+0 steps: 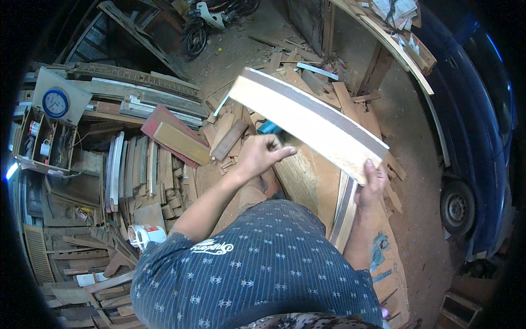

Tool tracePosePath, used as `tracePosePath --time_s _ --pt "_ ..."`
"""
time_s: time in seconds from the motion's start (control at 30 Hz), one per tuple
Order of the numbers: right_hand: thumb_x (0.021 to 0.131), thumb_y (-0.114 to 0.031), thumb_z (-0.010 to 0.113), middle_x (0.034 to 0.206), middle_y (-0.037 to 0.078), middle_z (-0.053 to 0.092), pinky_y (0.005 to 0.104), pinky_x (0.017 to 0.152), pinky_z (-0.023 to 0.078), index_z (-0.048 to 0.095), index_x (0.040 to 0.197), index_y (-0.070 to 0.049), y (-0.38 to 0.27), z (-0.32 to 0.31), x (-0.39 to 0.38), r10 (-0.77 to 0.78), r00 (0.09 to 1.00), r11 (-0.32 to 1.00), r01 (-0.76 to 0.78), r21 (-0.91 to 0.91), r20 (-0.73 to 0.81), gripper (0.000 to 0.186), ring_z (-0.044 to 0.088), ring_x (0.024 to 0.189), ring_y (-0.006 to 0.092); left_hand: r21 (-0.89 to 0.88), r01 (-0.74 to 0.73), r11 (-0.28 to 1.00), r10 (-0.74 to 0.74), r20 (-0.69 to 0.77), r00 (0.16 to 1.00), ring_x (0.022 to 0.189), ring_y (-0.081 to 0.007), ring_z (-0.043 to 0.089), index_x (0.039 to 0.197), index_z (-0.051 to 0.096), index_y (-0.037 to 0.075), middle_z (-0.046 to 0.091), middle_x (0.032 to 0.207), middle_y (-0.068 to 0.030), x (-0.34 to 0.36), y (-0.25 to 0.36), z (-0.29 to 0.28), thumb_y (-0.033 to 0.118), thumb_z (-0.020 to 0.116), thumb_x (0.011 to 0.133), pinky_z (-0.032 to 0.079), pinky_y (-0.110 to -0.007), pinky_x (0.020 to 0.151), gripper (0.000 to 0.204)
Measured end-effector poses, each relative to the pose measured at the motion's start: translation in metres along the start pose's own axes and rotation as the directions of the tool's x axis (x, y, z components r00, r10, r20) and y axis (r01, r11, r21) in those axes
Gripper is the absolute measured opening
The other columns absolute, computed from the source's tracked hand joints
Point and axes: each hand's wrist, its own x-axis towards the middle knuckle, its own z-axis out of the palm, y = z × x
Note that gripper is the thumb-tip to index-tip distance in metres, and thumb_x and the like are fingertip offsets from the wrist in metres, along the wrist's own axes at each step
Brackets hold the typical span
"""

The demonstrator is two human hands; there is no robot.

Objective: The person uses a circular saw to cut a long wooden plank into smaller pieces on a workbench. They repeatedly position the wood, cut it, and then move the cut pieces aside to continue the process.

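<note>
My right hand grips the near right end of a long board. The board has a bright pale face and a dark strip along its far edge, and it is raised slantwise, its other end up to the far left. My left hand is off the board, below its middle, with thumb held out from loosely curled fingers and nothing seen in it. Under the right hand, another narrow board with a dark stripe lies on a wide brown wooden surface. A teal object shows partly behind the left hand.
Stacked planks and offcuts fill the left side, with a white bucket near my left elbow. A blue car stands at the right. A motorbike is at the back. Loose wood scraps lie beyond the board.
</note>
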Motion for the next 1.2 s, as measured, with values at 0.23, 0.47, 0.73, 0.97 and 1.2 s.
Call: tracePosePath --time_s 0.23,0.47,0.73,0.97,1.2 --pt "0.099 -0.016 0.059 0.106 0.017 0.072 0.0309 0.087 0.054 0.066 0.115 0.008 -0.071 0.020 -0.008 0.016 0.987 0.966 0.026 -0.256 0.161 0.029 0.069 0.093 0.0205 0.534 -0.614 0.581 0.739 -0.032 0.672 0.139 -0.0441 0.034 0.146 0.039 0.005 0.034 0.151 -0.0243 -0.010 0.016 0.071 0.033 0.088 0.072 0.030 -0.059 0.114 0.093" --pt "0.093 -0.038 0.071 0.129 0.027 0.061 0.0478 0.108 0.044 0.055 0.135 0.004 -0.043 0.034 -0.011 0.019 0.970 0.804 0.130 -0.581 0.243 0.061 0.059 0.121 0.0393 -0.102 -0.612 0.784 0.519 -0.433 0.737 0.115 -0.0364 0.060 0.137 0.045 -0.003 0.060 0.124 -0.0230 0.042 0.006 0.096 0.001 0.063 0.088 0.048 -0.042 0.100 0.053" --pt "0.067 -0.041 0.088 0.146 0.031 0.038 0.0514 0.112 0.035 0.040 0.149 -0.006 0.005 -0.021 -0.014 0.262 0.891 0.070 0.366 -0.928 0.371 0.101 0.039 0.135 0.0477 -0.909 -0.187 0.372 -0.268 -0.298 0.916 0.111 -0.0211 0.060 0.128 0.048 -0.005 0.061 0.125 -0.0140 0.096 -0.007 0.114 0.011 0.063 0.096 0.048 -0.034 0.098 0.039" --pt "0.070 -0.038 0.087 0.142 0.026 0.048 0.0485 0.110 0.039 0.052 0.143 -0.008 -0.006 -0.063 0.036 0.423 0.881 0.077 0.195 -0.978 0.209 0.087 0.048 0.130 0.0406 -0.840 0.136 0.525 -0.310 -0.041 0.950 0.114 -0.0198 0.058 0.135 0.048 -0.003 0.060 0.127 -0.0130 0.130 -0.046 0.101 0.027 0.066 0.097 0.048 -0.036 0.097 0.051" --pt "0.069 -0.037 0.084 0.132 0.023 0.053 0.0479 0.105 0.042 0.060 0.134 -0.004 -0.019 -0.090 0.083 0.445 0.848 -0.096 0.364 -0.927 0.287 0.077 0.051 0.120 0.0407 -0.280 -0.065 0.958 -0.067 -0.436 0.898 0.119 -0.0260 0.057 0.142 0.047 0.001 0.057 0.134 -0.0147 0.157 -0.133 0.105 0.041 0.070 0.092 0.047 -0.043 0.100 0.068"
